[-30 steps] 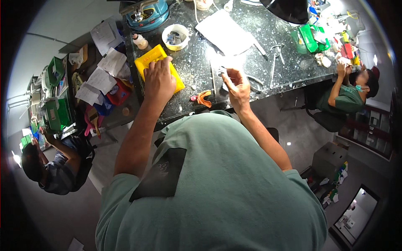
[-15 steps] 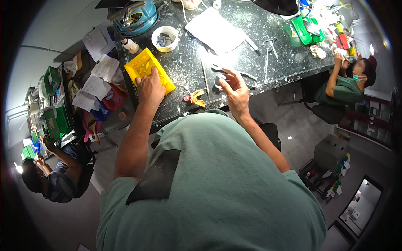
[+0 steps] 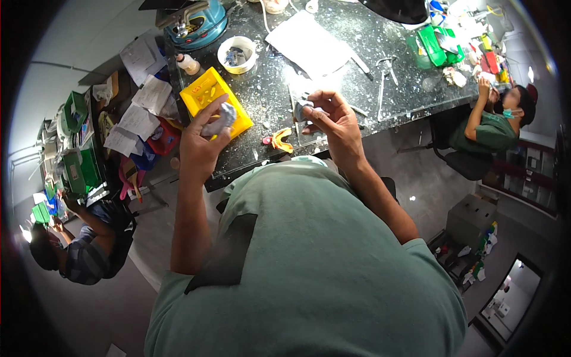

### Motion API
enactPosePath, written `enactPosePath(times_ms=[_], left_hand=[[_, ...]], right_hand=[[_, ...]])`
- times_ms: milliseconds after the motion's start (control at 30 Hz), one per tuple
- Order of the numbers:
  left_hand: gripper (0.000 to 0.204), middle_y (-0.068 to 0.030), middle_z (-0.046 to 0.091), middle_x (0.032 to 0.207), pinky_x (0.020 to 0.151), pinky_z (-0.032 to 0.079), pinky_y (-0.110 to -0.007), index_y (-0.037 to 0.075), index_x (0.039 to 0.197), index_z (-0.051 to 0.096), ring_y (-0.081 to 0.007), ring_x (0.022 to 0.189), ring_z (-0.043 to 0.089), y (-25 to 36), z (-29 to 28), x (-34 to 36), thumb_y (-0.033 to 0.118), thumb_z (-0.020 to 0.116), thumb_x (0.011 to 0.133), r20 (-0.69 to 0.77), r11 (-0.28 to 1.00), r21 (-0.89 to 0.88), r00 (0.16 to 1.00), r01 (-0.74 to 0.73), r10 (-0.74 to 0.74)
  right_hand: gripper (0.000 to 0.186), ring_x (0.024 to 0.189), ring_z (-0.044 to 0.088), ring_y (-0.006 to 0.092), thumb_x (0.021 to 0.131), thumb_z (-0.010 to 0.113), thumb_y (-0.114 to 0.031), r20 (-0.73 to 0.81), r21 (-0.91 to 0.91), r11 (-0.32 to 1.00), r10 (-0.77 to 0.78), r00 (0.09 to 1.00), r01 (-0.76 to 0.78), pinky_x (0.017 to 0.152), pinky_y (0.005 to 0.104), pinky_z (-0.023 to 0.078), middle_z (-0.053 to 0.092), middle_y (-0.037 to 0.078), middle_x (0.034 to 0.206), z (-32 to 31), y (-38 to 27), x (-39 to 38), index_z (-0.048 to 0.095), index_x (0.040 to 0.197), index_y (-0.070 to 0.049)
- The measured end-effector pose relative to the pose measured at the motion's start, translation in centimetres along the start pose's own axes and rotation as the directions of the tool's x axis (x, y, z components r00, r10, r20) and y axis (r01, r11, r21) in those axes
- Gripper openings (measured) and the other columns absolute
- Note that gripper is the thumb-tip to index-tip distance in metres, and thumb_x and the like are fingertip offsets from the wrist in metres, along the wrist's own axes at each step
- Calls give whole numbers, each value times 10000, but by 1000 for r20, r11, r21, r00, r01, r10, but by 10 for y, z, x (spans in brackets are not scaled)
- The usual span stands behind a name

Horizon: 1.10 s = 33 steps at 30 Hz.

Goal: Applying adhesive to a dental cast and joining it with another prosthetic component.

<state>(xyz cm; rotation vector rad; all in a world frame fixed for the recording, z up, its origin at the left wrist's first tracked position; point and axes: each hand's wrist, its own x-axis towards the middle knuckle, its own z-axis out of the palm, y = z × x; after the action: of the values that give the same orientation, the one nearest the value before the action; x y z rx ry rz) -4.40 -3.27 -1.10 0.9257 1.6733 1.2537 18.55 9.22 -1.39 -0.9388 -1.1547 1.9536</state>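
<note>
My left hand point(image 3: 203, 140) grips a lumpy pale grey piece point(image 3: 226, 116) over the edge of a yellow tray point(image 3: 237, 122) that holds small yellow pieces. My right hand point(image 3: 334, 122) pinches a smaller blue-grey piece point(image 3: 303, 107) above the speckled dark bench point(image 3: 321, 144). An orange horseshoe-shaped piece point(image 3: 281, 140) rests near the bench's front edge between my hands, beside a small pink piece point(image 3: 266, 140). Thin metal tools lie behind and beside my right hand, partly hidden.
A white tub point(image 3: 237, 68), small bottle point(image 3: 188, 64), blue machine point(image 3: 208, 27) and white sheet point(image 3: 309, 44) occupy the bench's back. Green boxes point(image 3: 434, 47) crowd the right. A seated person point(image 3: 488, 128) works at right, another point(image 3: 83, 250) at left beside paper-laden clutter point(image 3: 137, 128).
My left hand has come out of the yellow tray toward me, now holding a grey piece. My right hand has turned slightly and shifted, still pinching its piece.
</note>
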Motion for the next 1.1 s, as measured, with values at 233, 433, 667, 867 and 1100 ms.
enactPosePath(times_ms=[233,433,667,867,1100], left_hand=[[432,-84,605,1117,917,479,-281,12,1177,525,-153,1029,601,15,26,-18,-65,645,769,94,907,-414,994,83,-49],[380,-75,619,1071,926,469,-256,11,1148,543,-122,1013,601,25,38,-21,-68,658,795,49,877,-480,998,-7,35],[447,-122,574,1211,937,461,-285,-22,1255,496,-138,1069,578,16,32,-17,-39,633,830,134,789,-609,991,85,-3],[419,-132,589,1239,891,478,-292,-60,1269,501,-160,1045,598,8,43,-18,10,619,873,23,622,-781,997,64,-73],[425,-149,542,1334,894,497,-309,-46,1341,447,-174,1071,602,6,40,-15,125,546,965,120,483,-866,991,129,-50]], right_hand=[[296,946,621,100,898,671,-104,252,-171,984,101,962,-58,848,227,492,649,50,1000,20,-32,-2,605,1172,-12],[208,826,603,62,897,671,-92,216,-264,964,17,976,42,740,207,490,674,51,930,29,-38,-7,660,1097,-41],[246,724,580,35,901,676,-131,246,-246,969,70,967,-8,606,187,454,681,25,871,28,-32,-12,654,1134,-56],[245,725,607,55,918,655,-147,287,-154,986,112,951,-70,591,187,460,677,41,865,27,-31,-14,643,1146,-57],[241,768,636,90,925,630,-101,278,-86,992,114,954,-93,626,228,520,668,57,913,28,-29,-16,613,1142,3]])
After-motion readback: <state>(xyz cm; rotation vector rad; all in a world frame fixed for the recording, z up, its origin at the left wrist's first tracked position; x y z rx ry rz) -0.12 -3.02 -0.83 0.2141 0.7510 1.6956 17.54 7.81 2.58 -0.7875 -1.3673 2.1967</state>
